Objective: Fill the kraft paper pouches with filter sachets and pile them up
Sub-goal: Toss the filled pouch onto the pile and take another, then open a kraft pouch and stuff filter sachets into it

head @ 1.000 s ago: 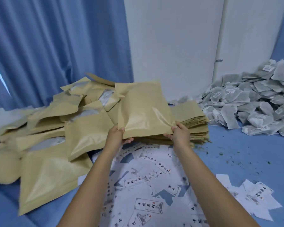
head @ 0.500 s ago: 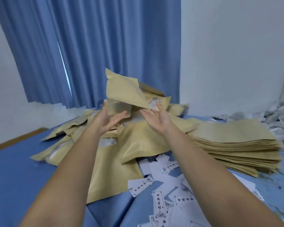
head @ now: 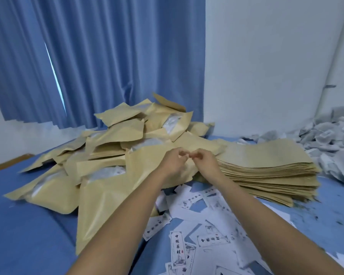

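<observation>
My left grip (head: 174,161) and right grip (head: 206,160) curl loosely, fingertips nearly meeting, holding nothing. Filled kraft pouches (head: 115,153) heap just left, flat pouch stack (head: 266,167) just right, sachets (head: 330,139) farther right.

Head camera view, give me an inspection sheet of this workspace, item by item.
Surface: blue cloth, dark crumbs at the right.
Job's things: loose heap of filled kraft pouches; neat stack of flat empty pouches; pile of filter sachets far right.
Clutter: printed paper labels scattered in front.
Grippers: left hand and right hand close together above the pouches, fingers curled; whether they hold anything cannot be told.
Cables: nothing seen.
Surroundings: blue curtain, white wall.
</observation>
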`<action>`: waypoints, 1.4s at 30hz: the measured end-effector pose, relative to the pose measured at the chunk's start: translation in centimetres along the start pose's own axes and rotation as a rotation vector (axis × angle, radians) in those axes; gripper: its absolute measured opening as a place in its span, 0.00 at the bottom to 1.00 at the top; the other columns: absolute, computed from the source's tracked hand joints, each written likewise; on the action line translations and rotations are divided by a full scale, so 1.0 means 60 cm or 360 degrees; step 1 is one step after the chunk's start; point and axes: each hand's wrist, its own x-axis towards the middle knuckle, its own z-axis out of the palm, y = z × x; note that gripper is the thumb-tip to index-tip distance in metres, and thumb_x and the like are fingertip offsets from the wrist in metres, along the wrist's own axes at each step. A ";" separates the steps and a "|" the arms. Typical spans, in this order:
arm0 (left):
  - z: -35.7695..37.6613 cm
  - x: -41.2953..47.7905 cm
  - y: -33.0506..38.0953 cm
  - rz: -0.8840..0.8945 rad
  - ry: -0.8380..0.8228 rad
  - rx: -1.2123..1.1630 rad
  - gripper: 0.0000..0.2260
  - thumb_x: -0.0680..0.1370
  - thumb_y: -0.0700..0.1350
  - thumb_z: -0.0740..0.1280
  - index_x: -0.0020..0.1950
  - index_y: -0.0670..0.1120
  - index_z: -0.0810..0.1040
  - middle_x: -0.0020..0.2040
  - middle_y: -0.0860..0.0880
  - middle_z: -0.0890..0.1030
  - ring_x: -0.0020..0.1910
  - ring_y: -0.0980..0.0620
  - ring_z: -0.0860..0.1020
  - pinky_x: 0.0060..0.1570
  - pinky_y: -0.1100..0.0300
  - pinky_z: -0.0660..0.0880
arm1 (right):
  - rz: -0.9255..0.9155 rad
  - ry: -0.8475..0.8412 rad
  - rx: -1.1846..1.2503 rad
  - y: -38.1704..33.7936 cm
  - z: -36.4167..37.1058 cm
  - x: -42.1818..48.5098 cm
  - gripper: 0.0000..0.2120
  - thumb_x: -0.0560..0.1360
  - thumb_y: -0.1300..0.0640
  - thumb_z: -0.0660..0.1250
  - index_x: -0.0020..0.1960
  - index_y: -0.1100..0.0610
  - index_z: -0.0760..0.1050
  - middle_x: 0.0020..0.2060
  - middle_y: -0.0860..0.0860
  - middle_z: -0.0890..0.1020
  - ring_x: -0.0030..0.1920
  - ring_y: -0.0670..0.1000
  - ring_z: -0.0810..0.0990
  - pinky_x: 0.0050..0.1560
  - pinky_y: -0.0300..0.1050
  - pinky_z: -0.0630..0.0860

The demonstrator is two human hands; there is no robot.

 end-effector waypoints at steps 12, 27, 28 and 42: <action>0.301 -0.019 0.125 0.0796 -0.0317 0.0828 0.24 0.77 0.45 0.68 0.72 0.43 0.66 0.71 0.45 0.67 0.70 0.46 0.65 0.68 0.55 0.62 | -0.0232 0.0372 -0.1991 0.204 -0.328 -0.114 0.08 0.71 0.65 0.65 0.47 0.59 0.81 0.42 0.54 0.82 0.48 0.58 0.78 0.52 0.51 0.70; 0.371 -0.174 0.161 0.1707 -0.0616 0.0780 0.11 0.79 0.45 0.56 0.41 0.44 0.74 0.39 0.47 0.75 0.35 0.46 0.73 0.32 0.55 0.70 | 0.0928 0.0505 0.1173 0.250 -0.434 -0.289 0.20 0.77 0.74 0.56 0.68 0.67 0.69 0.45 0.59 0.80 0.38 0.53 0.77 0.37 0.39 0.77; 0.381 -0.172 0.170 0.1405 -0.0546 0.0675 0.10 0.80 0.46 0.56 0.44 0.44 0.73 0.42 0.47 0.75 0.38 0.45 0.74 0.37 0.52 0.72 | 0.0903 0.0447 0.1096 0.251 -0.432 -0.294 0.19 0.77 0.74 0.56 0.66 0.66 0.71 0.44 0.60 0.81 0.38 0.54 0.78 0.38 0.40 0.76; 0.440 -0.095 0.226 -0.0304 -0.0805 -0.0657 0.18 0.80 0.56 0.60 0.40 0.44 0.71 0.28 0.45 0.73 0.23 0.48 0.74 0.28 0.58 0.77 | 0.0461 0.0050 0.1223 0.224 -0.383 -0.303 0.11 0.79 0.57 0.63 0.50 0.65 0.78 0.45 0.62 0.82 0.44 0.56 0.81 0.47 0.43 0.79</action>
